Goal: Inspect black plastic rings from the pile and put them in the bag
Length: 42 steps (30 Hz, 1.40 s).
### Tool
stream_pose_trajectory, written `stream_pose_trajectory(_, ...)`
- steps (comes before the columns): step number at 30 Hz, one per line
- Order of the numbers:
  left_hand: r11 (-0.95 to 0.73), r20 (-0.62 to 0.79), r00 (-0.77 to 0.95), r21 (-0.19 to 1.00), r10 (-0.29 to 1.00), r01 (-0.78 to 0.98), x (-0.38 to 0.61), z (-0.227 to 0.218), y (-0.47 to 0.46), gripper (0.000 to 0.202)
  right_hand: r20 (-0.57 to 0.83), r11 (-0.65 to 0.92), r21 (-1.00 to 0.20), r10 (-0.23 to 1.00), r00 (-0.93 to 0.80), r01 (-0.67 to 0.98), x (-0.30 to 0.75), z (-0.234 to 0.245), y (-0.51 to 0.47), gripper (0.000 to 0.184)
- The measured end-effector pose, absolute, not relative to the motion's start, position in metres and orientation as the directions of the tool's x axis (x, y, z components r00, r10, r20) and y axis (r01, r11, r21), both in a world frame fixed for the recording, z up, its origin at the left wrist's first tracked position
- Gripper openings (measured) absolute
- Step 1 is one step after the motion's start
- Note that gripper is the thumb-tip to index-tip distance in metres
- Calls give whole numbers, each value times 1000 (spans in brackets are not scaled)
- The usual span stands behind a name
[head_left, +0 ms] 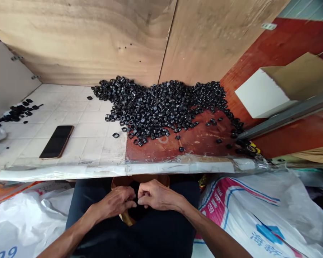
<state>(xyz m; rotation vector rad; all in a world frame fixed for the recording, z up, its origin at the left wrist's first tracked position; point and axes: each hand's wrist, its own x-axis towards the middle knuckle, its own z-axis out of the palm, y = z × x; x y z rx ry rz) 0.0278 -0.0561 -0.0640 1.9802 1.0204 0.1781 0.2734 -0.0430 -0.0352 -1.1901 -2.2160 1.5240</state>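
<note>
My left hand (115, 202) and my right hand (156, 196) meet over my lap, below the table's front edge (123, 168). Both have their fingers curled and pinched together, fingertips touching. Whatever they hold is too small and hidden to name. A brown container (125, 216) shows between my knees under the hands. On the table lies a large heap of small black plastic rings (161, 107), well beyond both hands.
A black phone (57, 141) lies on the white left part of the table. A smaller scatter of black rings (16, 111) sits at far left. Plywood walls back the table. White woven sacks (258, 215) flank my legs. A cardboard box (285, 84) stands right.
</note>
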Motion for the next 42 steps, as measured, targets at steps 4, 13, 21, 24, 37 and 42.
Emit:
stream_pose_trajectory(4,-135,-125,428,839,895,527,35,1,-29,26,244,357,-767,931,-273,534,270,3,3,9)
stream_pose_trajectory(13,-310,297,166,549,940,776,72,-23,80,31,445,452,-550,870,-212,703,247,-34,70,11)
stream_pose_trajectory(21,-400,383,207,537,900,743,74,-30,79,25,333,312,-857,943,-21,411,259,-33,75,12)
stream_pose_trajectory(24,-428,390,220,597,894,679,75,-28,77,30,223,227,-935,974,-43,271,262,-25,77,22)
stream_pose_trajectory(37,-264,273,7,923,962,282,79,-26,57,23,246,259,-960,962,-123,104,262,-22,74,10)
stream_pose_trajectory(42,-183,178,41,967,983,178,79,-26,57,25,277,293,-945,953,-119,148,261,-17,69,10)
